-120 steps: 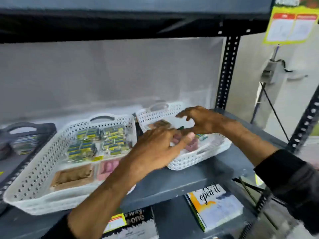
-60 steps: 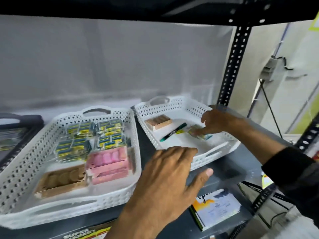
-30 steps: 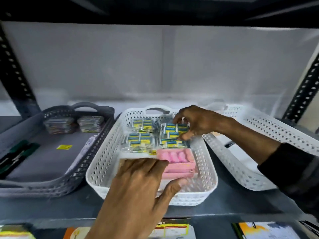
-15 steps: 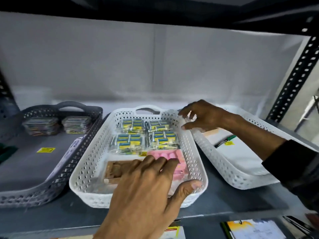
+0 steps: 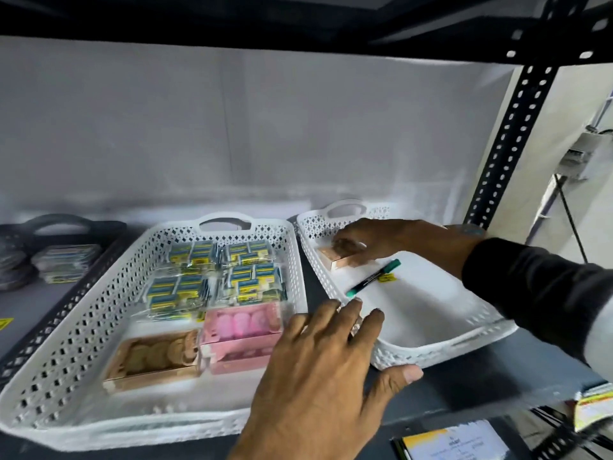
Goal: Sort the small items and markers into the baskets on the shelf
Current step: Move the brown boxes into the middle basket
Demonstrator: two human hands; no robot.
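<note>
Two white baskets stand side by side on the grey shelf. The middle basket [image 5: 83,327] holds several blue-and-yellow packets [image 5: 215,277], a pink box [image 5: 242,330] and a brown box [image 5: 152,360]. The right basket [image 5: 441,353] holds a small brown box [image 5: 331,258] and a green marker [image 5: 373,277] beside a yellow tag. My right hand [image 5: 374,240] lies on that small brown box, fingers curled over its top. My left hand [image 5: 328,370] hovers flat with spread fingers over the gap between the two baskets, holding nothing.
A dark grey basket [image 5: 66,293] at the far left holds a few wrapped packets [image 5: 66,262]. A black perforated upright [image 5: 510,127] stands at the right. Booklets [image 5: 451,443] lie on the lower shelf. A shelf board runs overhead.
My right hand has moved from the rim between the baskets into the right basket and onto the small brown box. My left hand has slid right, off the pink box.
</note>
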